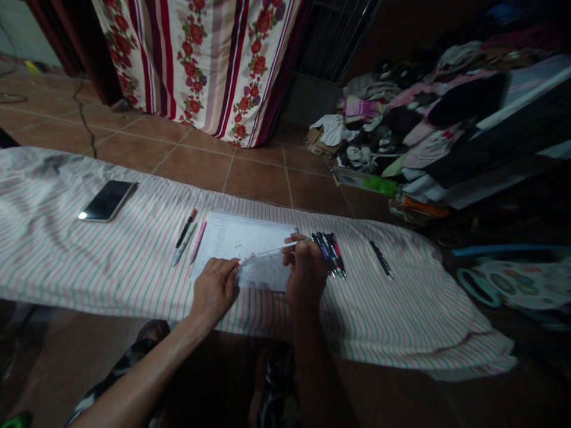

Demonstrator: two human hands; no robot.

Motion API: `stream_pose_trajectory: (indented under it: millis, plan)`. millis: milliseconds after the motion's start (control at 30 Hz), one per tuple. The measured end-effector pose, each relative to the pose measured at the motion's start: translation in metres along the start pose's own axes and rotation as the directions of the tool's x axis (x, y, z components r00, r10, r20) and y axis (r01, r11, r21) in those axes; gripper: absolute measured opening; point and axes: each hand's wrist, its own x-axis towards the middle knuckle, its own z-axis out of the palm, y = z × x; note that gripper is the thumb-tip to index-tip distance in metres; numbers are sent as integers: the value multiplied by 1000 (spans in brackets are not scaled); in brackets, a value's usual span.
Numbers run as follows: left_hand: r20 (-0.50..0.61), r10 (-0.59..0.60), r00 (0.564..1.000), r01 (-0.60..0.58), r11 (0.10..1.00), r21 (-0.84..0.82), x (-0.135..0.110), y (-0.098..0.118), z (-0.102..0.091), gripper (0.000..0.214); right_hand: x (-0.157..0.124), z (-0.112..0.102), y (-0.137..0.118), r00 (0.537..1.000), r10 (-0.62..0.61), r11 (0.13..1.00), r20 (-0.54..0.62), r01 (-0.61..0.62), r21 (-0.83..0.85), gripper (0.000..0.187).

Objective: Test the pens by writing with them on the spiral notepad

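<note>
A thin white stick stretches slantwise between my two hands above an open notebook with writing on its pages. My left hand pinches its lower end, where a bit of red and something small and whitish show. Its upper end is in the fingers of my right hand, which are curled closed. What kind of stick it is, I cannot make out. Left of the notebook lie a pink pen, a pale green pen and a black pen with an orange end. Several dark pens lie bunched beside my right hand.
A striped cloth covers the long surface in front of me. One black pen lies apart on the right, and a phone at the left. Beyond are a floral curtain, tiled floor and a clothes heap.
</note>
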Motion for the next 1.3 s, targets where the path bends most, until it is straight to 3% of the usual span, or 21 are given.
stream_pose_trajectory:
  millis: [667,1300]
  plan:
    - [53,-12,999,13,1000,-3,0,1,1,25,-2,-2,-4,995,-67,992,76,75,-105,22]
    - [28,12,1000,-11,1000,-16,0,-1,3,25,-2,-2,-3,997,-41,993,64,48,-105,21]
